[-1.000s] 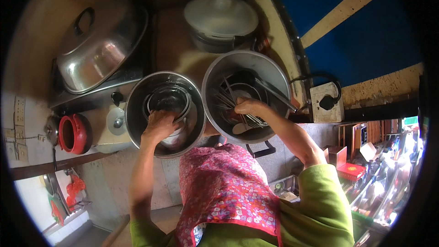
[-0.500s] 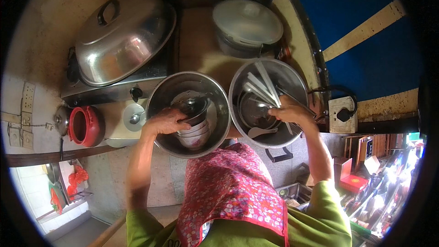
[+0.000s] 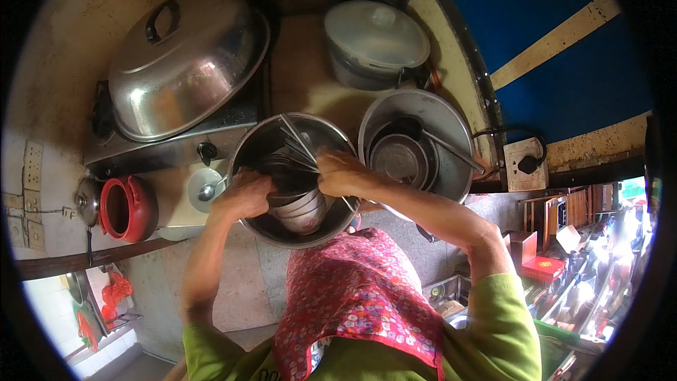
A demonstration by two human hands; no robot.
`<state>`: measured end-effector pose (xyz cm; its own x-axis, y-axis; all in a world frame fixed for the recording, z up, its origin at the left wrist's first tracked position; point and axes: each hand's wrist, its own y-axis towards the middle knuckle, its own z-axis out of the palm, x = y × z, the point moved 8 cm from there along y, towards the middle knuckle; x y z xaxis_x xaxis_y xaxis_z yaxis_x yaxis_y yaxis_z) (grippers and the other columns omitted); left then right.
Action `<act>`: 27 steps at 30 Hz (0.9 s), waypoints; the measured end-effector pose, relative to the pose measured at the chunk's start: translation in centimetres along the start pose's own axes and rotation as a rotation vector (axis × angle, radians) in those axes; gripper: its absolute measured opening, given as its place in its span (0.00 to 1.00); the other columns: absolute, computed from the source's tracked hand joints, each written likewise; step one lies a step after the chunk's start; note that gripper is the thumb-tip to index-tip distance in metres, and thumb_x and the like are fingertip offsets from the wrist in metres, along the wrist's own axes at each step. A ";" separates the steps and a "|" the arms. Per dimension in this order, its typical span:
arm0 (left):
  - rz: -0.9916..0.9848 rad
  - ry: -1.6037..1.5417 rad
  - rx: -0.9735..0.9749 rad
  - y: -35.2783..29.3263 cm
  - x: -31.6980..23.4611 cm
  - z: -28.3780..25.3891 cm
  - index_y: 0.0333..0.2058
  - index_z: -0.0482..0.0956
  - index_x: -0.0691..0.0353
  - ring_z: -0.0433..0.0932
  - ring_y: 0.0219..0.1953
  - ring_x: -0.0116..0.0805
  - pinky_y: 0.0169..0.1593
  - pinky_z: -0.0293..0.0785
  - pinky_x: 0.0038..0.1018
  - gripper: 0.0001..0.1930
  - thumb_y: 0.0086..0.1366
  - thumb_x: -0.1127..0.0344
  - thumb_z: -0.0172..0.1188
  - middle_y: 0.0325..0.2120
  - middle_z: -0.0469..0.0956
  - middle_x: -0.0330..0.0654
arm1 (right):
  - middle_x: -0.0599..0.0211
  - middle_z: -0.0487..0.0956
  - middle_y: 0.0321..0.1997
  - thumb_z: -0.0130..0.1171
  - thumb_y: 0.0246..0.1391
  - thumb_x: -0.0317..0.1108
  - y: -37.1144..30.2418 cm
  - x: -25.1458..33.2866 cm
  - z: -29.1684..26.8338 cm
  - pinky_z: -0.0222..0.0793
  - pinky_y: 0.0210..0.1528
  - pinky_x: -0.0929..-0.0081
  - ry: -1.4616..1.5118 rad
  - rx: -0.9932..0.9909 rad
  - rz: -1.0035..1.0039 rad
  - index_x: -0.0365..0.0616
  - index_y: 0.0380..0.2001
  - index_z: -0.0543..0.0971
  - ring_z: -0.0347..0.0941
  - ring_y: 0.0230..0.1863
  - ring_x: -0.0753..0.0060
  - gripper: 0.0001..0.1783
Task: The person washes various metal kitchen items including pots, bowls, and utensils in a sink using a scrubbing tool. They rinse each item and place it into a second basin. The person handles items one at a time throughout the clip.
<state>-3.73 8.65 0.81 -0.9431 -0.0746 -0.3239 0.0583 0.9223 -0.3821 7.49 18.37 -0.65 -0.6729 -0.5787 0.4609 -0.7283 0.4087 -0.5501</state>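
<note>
Several chopsticks [image 3: 300,142], earlier over the right basin [image 3: 422,109], are now over the left basin [image 3: 337,135]
The right hand [image 3: 340,173] clasps them, their long axis slanting from far left to near right; the left hand [image 3: 243,195] curls beside stacked bowls [image 3: 303,215] there, its grip unclear; a round pan [image 3: 398,161] sits in the right basin

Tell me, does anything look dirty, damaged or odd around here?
Yes: the pale strip at the right, below the blue panel, is blotched brown, so it looks grimy or worn. I see no spill around the left basin or right basin.
</note>
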 end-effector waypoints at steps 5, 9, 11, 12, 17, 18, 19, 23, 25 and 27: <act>0.023 0.115 -0.132 0.2 -0.5 -0.8 0.25 0.83 0.60 0.77 0.38 0.53 0.50 0.67 0.42 0.11 0.49 0.74 0.50 0.29 0.79 0.56 | 0.41 0.77 0.44 0.55 0.41 0.28 4.4 -0.3 3.7 0.69 0.53 0.58 -0.018 -0.140 -0.054 0.31 0.39 0.78 0.73 0.51 0.43 0.19; -0.008 0.236 -0.073 0.2 0.2 0.9 0.26 0.82 0.61 0.76 0.37 0.51 0.49 0.64 0.43 0.10 0.47 0.75 0.52 0.27 0.79 0.53 | 0.42 0.78 0.42 0.59 0.45 0.33 1.5 1.1 2.1 0.67 0.55 0.63 0.054 -0.209 -0.095 0.34 0.37 0.80 0.72 0.52 0.45 0.16; 0.050 0.143 -0.134 -0.3 0.2 1.0 0.31 0.81 0.61 0.76 0.39 0.50 0.53 0.64 0.43 0.12 0.47 0.74 0.52 0.27 0.78 0.53 | 0.44 0.80 0.39 0.59 0.48 0.35 -3.4 1.5 -2.2 0.71 0.52 0.65 0.208 -0.310 -0.063 0.35 0.36 0.80 0.75 0.48 0.47 0.15; 0.073 0.118 -0.190 -0.8 0.3 1.2 0.31 0.80 0.61 0.77 0.39 0.50 0.55 0.63 0.42 0.12 0.48 0.74 0.51 0.27 0.78 0.54 | 0.48 0.81 0.37 0.59 0.49 0.36 -4.3 -0.6 -3.1 0.73 0.48 0.65 0.253 -0.336 -0.058 0.37 0.35 0.80 0.77 0.43 0.50 0.14; 0.041 -0.130 0.007 -0.7 -2.2 -1.5 0.42 0.79 0.61 0.75 0.47 0.52 0.58 0.64 0.41 0.15 0.56 0.65 0.56 0.40 0.79 0.56 | 0.56 0.82 0.31 0.61 0.43 0.37 -7.1 -16.7 -4.3 0.73 0.37 0.64 -0.070 -0.159 0.005 0.45 0.30 0.81 0.79 0.36 0.58 0.11; 0.018 -0.222 0.015 0.0 -2.5 -2.3 0.46 0.78 0.61 0.74 0.51 0.54 0.57 0.66 0.40 0.20 0.58 0.55 0.59 0.44 0.78 0.56 | 0.56 0.82 0.32 0.63 0.42 0.39 -7.4 -19.2 -2.2 0.73 0.38 0.63 -0.062 -0.044 0.060 0.46 0.31 0.81 0.79 0.36 0.57 0.12; -0.028 -0.226 -0.043 0.9 -2.4 -3.0 0.46 0.77 0.61 0.74 0.51 0.54 0.57 0.66 0.40 0.21 0.58 0.54 0.59 0.43 0.78 0.56 | 0.56 0.82 0.32 0.65 0.40 0.41 -7.8 -20.9 0.1 0.72 0.39 0.62 -0.058 0.076 0.111 0.46 0.31 0.82 0.79 0.36 0.57 0.14; -0.087 -0.144 -0.067 6.7 -3.5 -1.3 0.47 0.77 0.61 0.75 0.50 0.53 0.55 0.68 0.41 0.24 0.64 0.46 0.52 0.44 0.79 0.52 | 0.51 0.81 0.41 0.65 0.41 0.40 -7.4 -22.1 4.5 0.70 0.47 0.61 -0.195 0.096 0.090 0.41 0.36 0.82 0.76 0.47 0.52 0.18; 0.102 -0.208 0.084 9.5 -4.0 3.2 0.46 0.77 0.61 0.75 0.50 0.52 0.55 0.67 0.43 0.25 0.65 0.45 0.48 0.44 0.78 0.54 | 0.50 0.80 0.41 0.62 0.44 0.38 -6.4 -20.9 4.5 0.69 0.49 0.61 -0.168 0.124 0.114 0.39 0.36 0.81 0.76 0.49 0.52 0.17; 0.198 -0.242 0.158 11.8 -3.2 6.3 0.46 0.77 0.61 0.75 0.51 0.52 0.55 0.66 0.46 0.25 0.66 0.46 0.45 0.45 0.78 0.54 | 0.48 0.80 0.41 0.59 0.47 0.37 -7.0 -19.1 2.8 0.69 0.47 0.59 -0.197 0.118 0.094 0.39 0.35 0.81 0.76 0.48 0.50 0.14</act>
<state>2.02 17.42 -8.07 -0.8047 -0.0058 -0.5936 0.2999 0.8590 -0.4149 25.81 24.55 -7.55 -0.6901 -0.6730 0.2660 -0.6360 0.3887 -0.6667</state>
